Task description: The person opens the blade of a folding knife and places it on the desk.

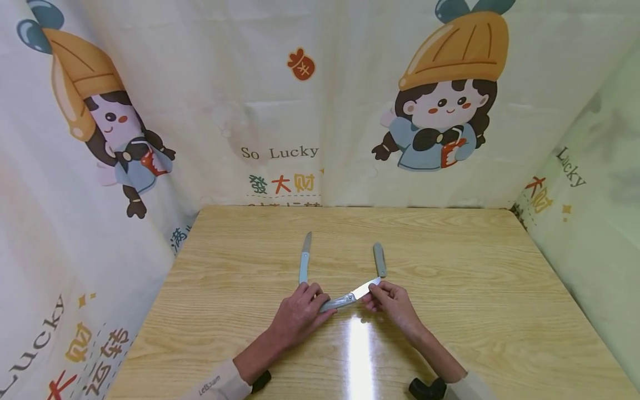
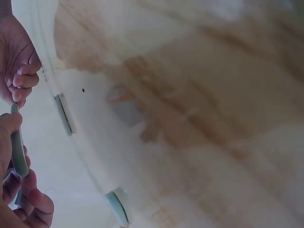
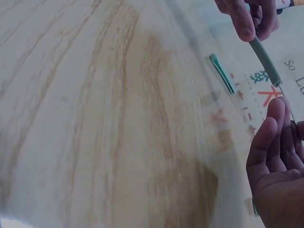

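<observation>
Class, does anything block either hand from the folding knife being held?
Nothing visible does: the left hand grips the folding knife's handle and the right hand pinches its blade; the closed folding knife lies beyond.

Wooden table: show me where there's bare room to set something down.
The wooden table is widest open between the right hand and the table's right edge; another bare patch lies between the left hand and left edge. A smaller gap separates the open knife from the closed knife. Just nearer, it's crowded: both hands hold a third knife.
</observation>
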`<state>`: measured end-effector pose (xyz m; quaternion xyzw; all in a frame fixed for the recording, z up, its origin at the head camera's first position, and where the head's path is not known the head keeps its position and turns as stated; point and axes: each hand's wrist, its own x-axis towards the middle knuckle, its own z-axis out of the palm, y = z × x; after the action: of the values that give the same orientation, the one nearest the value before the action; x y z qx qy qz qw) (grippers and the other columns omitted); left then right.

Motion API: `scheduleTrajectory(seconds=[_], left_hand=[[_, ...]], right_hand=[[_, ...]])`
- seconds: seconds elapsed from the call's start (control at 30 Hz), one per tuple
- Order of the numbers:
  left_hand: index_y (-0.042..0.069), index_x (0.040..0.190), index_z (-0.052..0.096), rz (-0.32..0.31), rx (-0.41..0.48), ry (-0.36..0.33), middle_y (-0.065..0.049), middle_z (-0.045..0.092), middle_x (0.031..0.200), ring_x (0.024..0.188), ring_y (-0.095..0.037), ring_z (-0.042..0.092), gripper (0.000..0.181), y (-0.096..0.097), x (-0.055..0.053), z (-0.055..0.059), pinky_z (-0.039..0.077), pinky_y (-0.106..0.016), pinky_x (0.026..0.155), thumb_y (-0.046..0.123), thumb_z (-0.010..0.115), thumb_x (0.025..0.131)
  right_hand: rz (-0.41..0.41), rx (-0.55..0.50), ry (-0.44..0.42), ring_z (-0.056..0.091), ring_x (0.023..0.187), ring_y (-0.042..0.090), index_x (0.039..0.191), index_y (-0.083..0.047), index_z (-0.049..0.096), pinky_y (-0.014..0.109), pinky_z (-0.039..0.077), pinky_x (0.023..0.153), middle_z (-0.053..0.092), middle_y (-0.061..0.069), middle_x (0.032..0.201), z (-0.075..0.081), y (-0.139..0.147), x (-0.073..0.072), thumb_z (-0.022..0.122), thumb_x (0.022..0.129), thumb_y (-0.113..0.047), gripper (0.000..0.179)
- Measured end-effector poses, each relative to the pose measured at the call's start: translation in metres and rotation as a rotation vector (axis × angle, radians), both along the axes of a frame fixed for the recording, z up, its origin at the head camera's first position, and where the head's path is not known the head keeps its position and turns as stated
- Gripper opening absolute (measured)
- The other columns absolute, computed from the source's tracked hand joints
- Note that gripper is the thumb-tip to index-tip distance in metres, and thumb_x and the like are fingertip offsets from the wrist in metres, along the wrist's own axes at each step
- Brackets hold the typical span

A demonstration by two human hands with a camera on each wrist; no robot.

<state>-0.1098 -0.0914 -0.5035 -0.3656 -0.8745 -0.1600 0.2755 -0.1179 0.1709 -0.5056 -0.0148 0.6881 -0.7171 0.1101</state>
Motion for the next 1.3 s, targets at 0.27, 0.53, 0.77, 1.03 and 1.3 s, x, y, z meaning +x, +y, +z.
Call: scheduleTrajectory(seconds=[0.27,0.53,0.77,1.03,1.3], left_hand=[[0.011,0.092,0.074,0.026,0.032,-0.008,0.001,0.056,0.087,0.071,-0.013,0.047,0.025,0.001,0.003,-0.003,0.045,-0.020,0.049,0.032,0.086,0.083],[0.012,0.090,0.073,0.040,0.060,-0.025,0.002,0.054,0.085,0.069,-0.012,0.047,0.026,0.003,0.005,-0.005,0.042,-0.019,0.046,0.032,0.087,0.082],[0.013,0.090,0.075,0.090,0.135,-0.162,0.006,0.055,0.084,0.068,-0.006,0.047,0.023,0.007,0.010,0.000,0.042,-0.017,0.051,0.031,0.087,0.083],[0.010,0.097,0.076,0.066,0.330,-0.473,0.008,0.058,0.086,0.069,-0.004,0.050,0.022,0.020,0.012,0.007,0.044,-0.019,0.059,0.032,0.074,0.096],[0.008,0.103,0.078,0.027,0.401,-0.643,0.008,0.067,0.088,0.077,-0.002,0.060,0.025,0.029,0.008,0.008,0.051,-0.023,0.067,0.030,0.069,0.099]], right_hand=[[-0.010,-0.001,-0.012,0.066,0.073,0.014,0.097,0.012,0.062,0.025,0.055,0.068,0.071,0.015,0.086,-0.003,-0.001,0.001,0.057,0.106,-0.018,0.032],[-0.020,-0.002,-0.005,0.066,0.073,0.014,0.096,0.012,0.062,0.025,0.055,0.068,0.071,0.014,0.086,-0.004,-0.002,0.001,0.057,0.106,-0.018,0.032],[0.076,-0.056,0.036,0.069,0.084,0.018,0.116,0.019,0.058,0.030,0.057,0.075,0.069,0.024,0.103,-0.003,-0.008,0.004,0.050,0.109,-0.019,0.040],[0.292,-0.132,0.060,0.069,0.100,0.021,0.138,0.022,0.043,0.043,0.056,0.088,0.064,0.025,0.124,-0.003,-0.020,0.006,0.050,0.108,-0.015,0.047],[0.259,-0.095,0.058,0.067,0.103,0.019,0.136,0.021,0.046,0.042,0.056,0.088,0.064,0.025,0.125,-0.002,-0.026,0.001,0.051,0.109,-0.019,0.048]])
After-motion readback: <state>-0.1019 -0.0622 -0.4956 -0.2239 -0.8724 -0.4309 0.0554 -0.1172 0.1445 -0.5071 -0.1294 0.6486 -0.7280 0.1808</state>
